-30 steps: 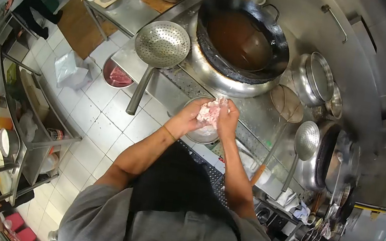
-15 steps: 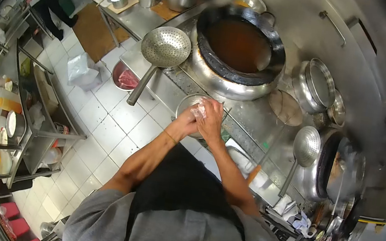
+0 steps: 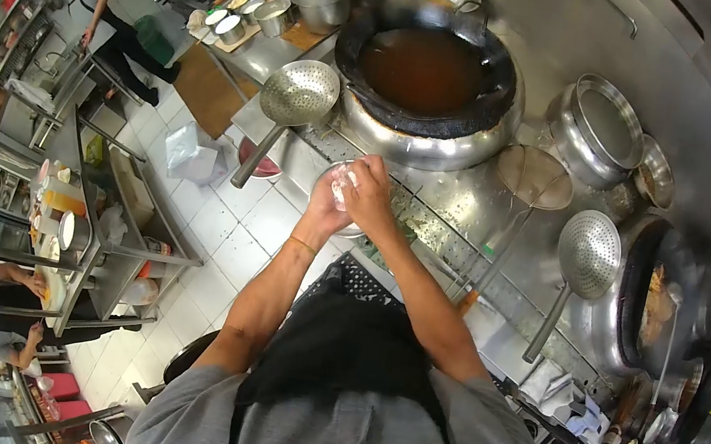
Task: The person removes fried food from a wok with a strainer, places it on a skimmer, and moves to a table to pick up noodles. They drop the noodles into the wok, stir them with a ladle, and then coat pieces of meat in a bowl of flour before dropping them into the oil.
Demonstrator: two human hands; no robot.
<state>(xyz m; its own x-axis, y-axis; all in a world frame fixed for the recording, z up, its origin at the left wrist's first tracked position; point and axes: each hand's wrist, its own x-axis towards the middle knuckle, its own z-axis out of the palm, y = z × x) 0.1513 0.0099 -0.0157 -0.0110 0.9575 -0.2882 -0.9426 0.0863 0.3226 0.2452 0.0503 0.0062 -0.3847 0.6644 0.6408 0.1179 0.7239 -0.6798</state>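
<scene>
A pale, pinkish-white lump (image 3: pixel 343 187), its kind not clear, is pressed between my two hands. My left hand (image 3: pixel 324 204) cups it from the left and below. From the right, my right hand (image 3: pixel 367 198) closes over the same lump with bent fingers. Directly beneath them is a round metal bowl (image 3: pixel 352 233), mostly hidden by my hands. Beyond stands a large black wok (image 3: pixel 505 84) with reddish-brown liquid (image 3: pixel 424 71). A perforated ladle (image 3: pixel 299 92) rests to the left of the wok.
Right of the wok are a round mesh strainer (image 3: pixel 535 177), a second perforated ladle (image 3: pixel 589 255), stacked metal pots (image 3: pixel 609 122) and another wok (image 3: pixel 633 300). On the left are a shelved steel table (image 3: pixel 128 266) and co-workers, one standing (image 3: pixel 121 35). A plastic bag (image 3: pixel 196 152) lies on the tiled floor.
The camera view has shifted, bringing more of the left side and the second wok into sight. My hands stay together around the pale lump, with the fingers slightly repositioned.
</scene>
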